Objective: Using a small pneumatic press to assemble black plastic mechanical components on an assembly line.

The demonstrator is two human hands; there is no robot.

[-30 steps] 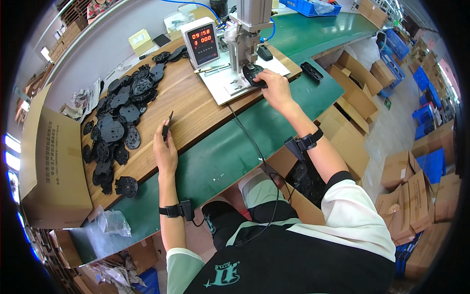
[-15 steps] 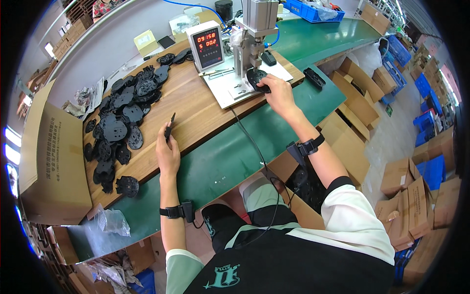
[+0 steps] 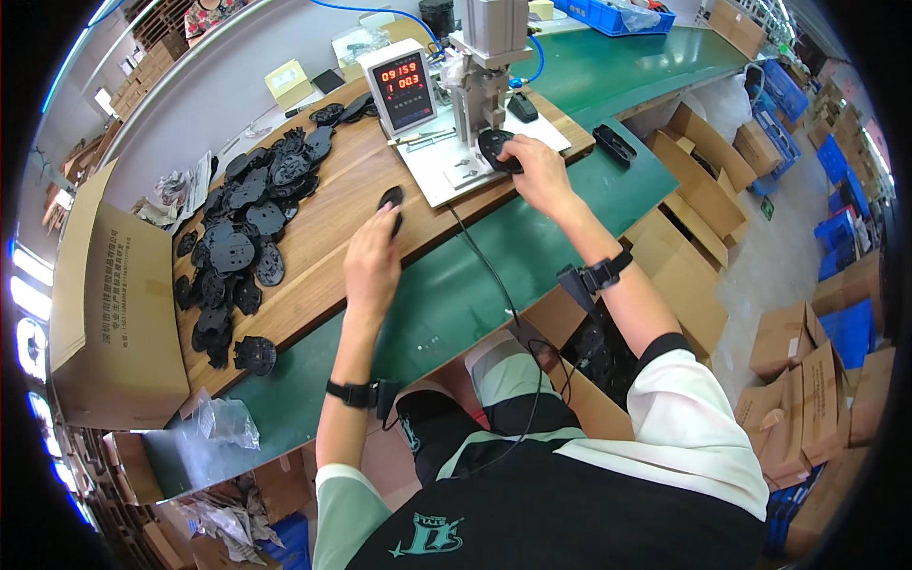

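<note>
My right hand (image 3: 537,169) is closed on a black oval plastic part (image 3: 495,149) below the head of a metal bench press (image 3: 489,57). My left hand (image 3: 372,261) pinches a second thin black plastic part (image 3: 390,198), held tilted above the wooden board and left of the press's white base plate (image 3: 429,185). A heap of similar black plastic parts (image 3: 231,249) covers the board's left side. One loose black part (image 3: 255,355) lies at the board's near left edge.
A display box (image 3: 399,87) with red digits stands beside the press. An open cardboard box (image 3: 119,313) sits at the left, near a clear plastic bag (image 3: 226,423). A black part (image 3: 615,144) lies on the green table at right. Cartons (image 3: 684,237) stand beyond the table's right edge.
My left hand has moved right and forward with its black part, toward the press. My right hand has drawn its part slightly away from beneath the press head. The display digits have changed.
</note>
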